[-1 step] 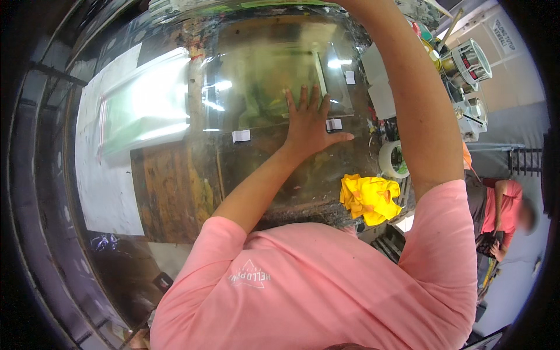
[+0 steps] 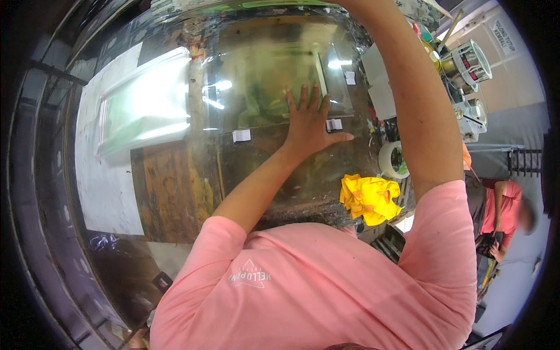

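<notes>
My left hand (image 2: pixel 309 122) lies flat with its fingers spread. Its fingertips rest on the near right part of a clear, glossy sheet (image 2: pixel 262 76) that looks greenish-yellow and reflects the lights. A white strip (image 2: pixel 320 74) runs just beyond the fingers. Small folded white pieces sit around the sheet's edges: one piece (image 2: pixel 241 136) at the near left, another (image 2: pixel 334 124) beside my thumb. My right arm (image 2: pixel 417 99) stretches far forward along the right side, and its hand is beyond the top of the picture.
A crumpled yellow cloth (image 2: pixel 370 198) lies at the table's near right edge, close to a tape roll (image 2: pixel 394 160). To the left, a stack of clear sheets (image 2: pixel 146 99) rests on white paper (image 2: pixel 108 201). Cans (image 2: pixel 466 64) stand right; a person in pink (image 2: pixel 507 201) is farther off.
</notes>
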The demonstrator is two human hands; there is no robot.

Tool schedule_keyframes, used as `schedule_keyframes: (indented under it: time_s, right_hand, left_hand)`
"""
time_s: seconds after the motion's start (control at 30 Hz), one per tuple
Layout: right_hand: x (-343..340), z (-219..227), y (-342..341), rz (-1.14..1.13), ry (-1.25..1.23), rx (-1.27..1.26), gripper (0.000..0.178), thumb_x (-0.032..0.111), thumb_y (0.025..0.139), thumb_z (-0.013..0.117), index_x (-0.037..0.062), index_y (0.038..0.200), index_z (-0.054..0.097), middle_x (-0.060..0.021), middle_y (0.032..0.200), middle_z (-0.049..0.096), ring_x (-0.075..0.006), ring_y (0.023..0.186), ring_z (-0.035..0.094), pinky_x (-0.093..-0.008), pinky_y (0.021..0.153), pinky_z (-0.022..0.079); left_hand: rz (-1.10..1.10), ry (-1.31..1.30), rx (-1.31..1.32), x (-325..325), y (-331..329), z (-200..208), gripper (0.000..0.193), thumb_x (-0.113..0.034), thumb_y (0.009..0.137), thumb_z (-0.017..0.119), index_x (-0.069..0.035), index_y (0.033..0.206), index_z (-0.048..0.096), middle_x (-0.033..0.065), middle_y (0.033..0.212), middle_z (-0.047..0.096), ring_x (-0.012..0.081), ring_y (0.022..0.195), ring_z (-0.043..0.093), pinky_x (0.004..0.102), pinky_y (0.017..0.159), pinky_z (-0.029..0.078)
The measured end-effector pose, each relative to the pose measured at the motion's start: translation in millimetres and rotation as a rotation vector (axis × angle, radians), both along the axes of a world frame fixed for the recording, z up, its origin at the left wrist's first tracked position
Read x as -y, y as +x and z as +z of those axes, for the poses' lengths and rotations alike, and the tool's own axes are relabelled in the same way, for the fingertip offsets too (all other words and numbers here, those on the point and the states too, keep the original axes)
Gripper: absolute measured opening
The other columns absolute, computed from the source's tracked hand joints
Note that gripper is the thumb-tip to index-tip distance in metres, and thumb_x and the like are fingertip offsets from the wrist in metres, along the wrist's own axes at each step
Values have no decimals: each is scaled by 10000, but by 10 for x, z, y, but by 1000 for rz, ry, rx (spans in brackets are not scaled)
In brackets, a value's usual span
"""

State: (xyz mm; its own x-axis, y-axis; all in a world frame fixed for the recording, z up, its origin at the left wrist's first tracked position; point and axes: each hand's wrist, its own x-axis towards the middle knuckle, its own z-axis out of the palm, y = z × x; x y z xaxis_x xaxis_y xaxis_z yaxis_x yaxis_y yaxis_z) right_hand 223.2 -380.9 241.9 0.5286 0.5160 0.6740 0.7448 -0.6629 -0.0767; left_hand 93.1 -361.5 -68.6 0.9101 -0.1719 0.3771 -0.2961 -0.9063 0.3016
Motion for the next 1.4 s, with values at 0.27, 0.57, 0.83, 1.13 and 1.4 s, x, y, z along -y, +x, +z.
schedule_keyframes:
  time_s: [0.27,0.57,0.83,1.13,1.4]
  right_hand:
    - [-30,52,17,-37,-22,-16,643,565,969,560,-17,786,761,-254,802,735,-413,818,732,-508,806,556]
    - [1,43,14,-32,-53,38,627,558,966,558,-18,854,778,-258,865,750,-414,883,733,-522,850,549]
    - [-17,22,29,-53,-23,-1,626,565,954,564,-16,863,780,-263,889,752,-432,915,732,-529,867,555]
    - [-39,8,70,-65,-11,80,631,585,948,556,6,908,803,-248,925,765,-435,942,735,-528,888,562]
    - [-77,-40,11,-64,40,145,658,623,972,546,19,907,802,-207,894,768,-414,916,734,-520,859,557]
  left_hand:
    - [-35,-3,-23,-2,41,31,1245,-991,744,538,-4,1503,588,284,1621,464,501,1540,374,723,1269,68]
    - [-35,-20,-25,-3,37,19,1206,-961,777,548,-23,1534,561,275,1616,476,497,1535,385,711,1277,78]
    - [-27,-16,-66,49,-183,128,1196,-958,803,518,-46,1575,521,276,1657,418,513,1579,288,706,1283,30]
    - [-27,-20,-127,18,-305,42,1211,-958,809,510,-46,1603,480,288,1687,358,508,1603,232,726,1273,3]
    - [-43,-32,-124,31,-327,-6,1189,-964,810,492,-47,1566,534,275,1686,367,498,1606,226,749,1261,-5]
